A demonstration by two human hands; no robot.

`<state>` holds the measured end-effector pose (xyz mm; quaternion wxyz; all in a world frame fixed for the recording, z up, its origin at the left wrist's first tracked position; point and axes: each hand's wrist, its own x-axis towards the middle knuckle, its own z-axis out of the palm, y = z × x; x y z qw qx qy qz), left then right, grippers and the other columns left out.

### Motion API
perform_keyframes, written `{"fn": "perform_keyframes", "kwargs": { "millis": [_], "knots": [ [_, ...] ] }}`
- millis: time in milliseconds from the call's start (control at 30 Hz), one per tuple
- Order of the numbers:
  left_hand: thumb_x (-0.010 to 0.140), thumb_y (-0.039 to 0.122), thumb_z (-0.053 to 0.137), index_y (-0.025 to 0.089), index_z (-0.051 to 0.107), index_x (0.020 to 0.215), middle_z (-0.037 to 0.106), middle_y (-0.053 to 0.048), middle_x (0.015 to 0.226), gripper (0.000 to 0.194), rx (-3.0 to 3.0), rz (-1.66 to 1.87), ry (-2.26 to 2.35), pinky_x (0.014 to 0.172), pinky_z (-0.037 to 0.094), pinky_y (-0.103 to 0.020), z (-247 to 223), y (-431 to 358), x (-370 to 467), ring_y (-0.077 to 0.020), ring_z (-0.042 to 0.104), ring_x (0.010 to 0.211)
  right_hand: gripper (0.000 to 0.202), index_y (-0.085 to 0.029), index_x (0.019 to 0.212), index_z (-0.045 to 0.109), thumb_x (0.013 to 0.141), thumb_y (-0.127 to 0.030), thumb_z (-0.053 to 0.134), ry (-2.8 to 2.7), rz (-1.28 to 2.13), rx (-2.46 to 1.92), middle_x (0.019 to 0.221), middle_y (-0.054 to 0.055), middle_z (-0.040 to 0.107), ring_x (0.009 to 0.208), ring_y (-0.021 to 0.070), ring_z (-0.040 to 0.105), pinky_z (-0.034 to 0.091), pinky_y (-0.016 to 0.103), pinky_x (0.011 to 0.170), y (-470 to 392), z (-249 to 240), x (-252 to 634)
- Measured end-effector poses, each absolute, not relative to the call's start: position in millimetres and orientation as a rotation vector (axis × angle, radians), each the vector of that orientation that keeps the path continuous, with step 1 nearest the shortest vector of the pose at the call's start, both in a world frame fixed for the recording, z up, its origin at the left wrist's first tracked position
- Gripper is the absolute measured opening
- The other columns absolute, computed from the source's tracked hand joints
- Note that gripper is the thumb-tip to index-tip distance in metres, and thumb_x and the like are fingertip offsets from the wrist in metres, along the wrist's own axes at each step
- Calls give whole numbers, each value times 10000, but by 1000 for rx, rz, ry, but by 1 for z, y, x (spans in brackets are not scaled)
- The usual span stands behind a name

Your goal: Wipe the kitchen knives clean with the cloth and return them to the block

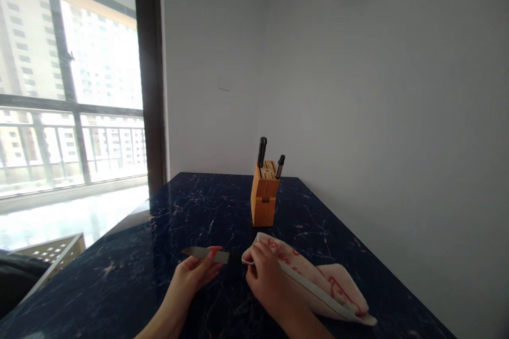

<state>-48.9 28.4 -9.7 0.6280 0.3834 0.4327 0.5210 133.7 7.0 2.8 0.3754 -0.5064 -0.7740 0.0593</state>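
A knife (199,253) lies level above the dark table, its tip pointing left. My left hand (194,274) pinches the blade between thumb and fingers. The black handle (235,258) runs right toward my right hand (260,273), which is closed on the edge of a pale cloth (300,270) with red lettering. Whether the right fingers also touch the handle end is hidden by the cloth and hand. The rest of the cloth trails to the right over the table. Just beyond my hands stands a wooden knife block (265,198).
Two dark handles, a black one (262,152) and a thinner one (280,166), stick up from the block's slots. The blue-black marbled table (199,206) meets the wall on the right. A perforated chair back (59,254) is at the lower left, below a window (99,63).
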Motion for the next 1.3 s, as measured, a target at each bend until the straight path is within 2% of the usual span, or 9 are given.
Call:
{"fn": "perform_keyframes", "kwargs": {
  "millis": [100, 200, 433, 667, 833, 967, 1067, 1133, 1300],
  "knots": [
    [614, 327, 737, 117, 665, 927, 712, -101, 883, 384, 891, 1137, 961, 770, 521, -254, -12, 28, -44, -221, 652, 870, 302, -205, 881, 493, 705, 16, 386, -2054, 204, -1132, 940, 25, 508, 907, 149, 472, 381, 281, 818, -1, 7, 124],
    [638, 344, 718, 111, 659, 946, 708, -108, 897, 390, 896, 1104, 949, 762, 522, -250, -13, 27, -43, -222, 648, 882, 308, -209, 907, 493, 737, 12, 361, -2092, 188, -1108, 954, 28, 510, 925, 152, 461, 370, 293, 843, -4, 9, 120],
    [677, 309, 695, 102, 639, 974, 708, -103, 900, 367, 819, 1135, 933, 802, 504, -226, -11, 28, -48, -201, 643, 897, 250, -198, 750, 461, 612, 6, 414, -1996, 35, -1417, 865, 24, 494, 833, 164, 460, 365, 284, 757, 8, 1, 131],
    [711, 250, 672, 112, 644, 930, 704, -85, 927, 261, 819, 1273, 994, 756, 523, -197, -7, 33, -57, -175, 657, 851, 244, -191, 709, 470, 584, 10, 408, -1972, -110, -1656, 797, 27, 512, 766, 167, 473, 348, 282, 702, 24, -13, 152],
    [723, 209, 660, 127, 636, 940, 698, -78, 950, 233, 802, 1380, 1033, 756, 528, -202, -3, 35, -62, -171, 652, 867, 190, -204, 730, 492, 638, -43, 450, -1866, -248, -1618, 837, 34, 512, 831, 201, 458, 340, 332, 757, 15, 0, 151],
    [737, 235, 648, 133, 611, 999, 694, -81, 956, 284, 800, 1342, 994, 755, 518, -188, -4, 35, -62, -167, 642, 897, 275, -224, 947, 518, 730, -77, 439, -1864, -264, -1399, 992, 38, 512, 910, 202, 444, 321, 354, 824, 1, 16, 140],
    [738, 217, 646, 139, 610, 988, 694, -69, 953, 264, 780, 1352, 918, 778, 507, -196, -4, 34, -59, -156, 641, 887, 263, -242, 1075, 494, 819, -193, 459, -1955, -201, -1304, 1001, 30, 545, 928, 203, 453, 319, 355, 832, -3, 16, 134],
    [727, 208, 656, 142, 618, 963, 693, -59, 945, 248, 774, 1363, 850, 793, 502, -206, -3, 33, -58, -149, 643, 870, 235, -255, 1072, 503, 840, -244, 473, -1992, -155, -1311, 954, 15, 580, 919, 203, 468, 308, 365, 838, -2, 12, 133],
    [717, 261, 665, 169, 610, 967, 683, -52, 970, 272, 798, 1327, 769, 776, 493, -215, 1, 30, -55, -143, 624, 895, 120, -274, 937, 546, 860, -231, 464, -2022, -86, -1335, 836, -21, 594, 857, 182, 492, 271, 384, 858, 0, 9, 133]
  ]
}}
